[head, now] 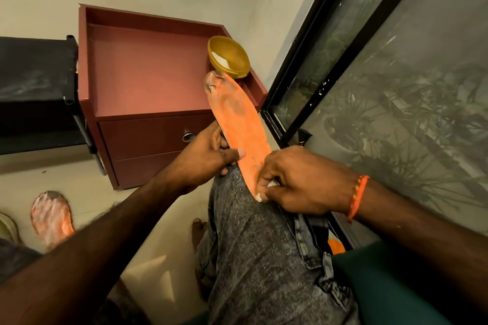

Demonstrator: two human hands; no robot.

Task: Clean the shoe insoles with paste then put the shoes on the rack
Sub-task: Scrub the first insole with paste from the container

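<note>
On the person's raised knee, just in front of the red cabinet [148, 82], an orange insole [237, 124] lies propped lengthwise, its toe end pointing up toward the yellow bowl [229, 60] that sits at the cabinet's right rear corner with a little white paste in it. Dark grime shows at the toe and across the middle of the insole, while the heel end looks paler — so the cleaning seems to be under way but far from finished. A second insole [51, 215], smeared whitish, lies on the floor left of the cabinet, likely already pasted. No shoes can be made out, and the black rack [37, 92] just left of the cabinet holds nothing visible, so racking seems not yet begun. The left hand [208, 155] grips the insole's left edge, thumb laid across the top and fingers curled beneath. The right hand [298, 182] is bunched at the heel end, its fingertips pinching something small and white against the insole — what it is, I cannot tell.
</note>
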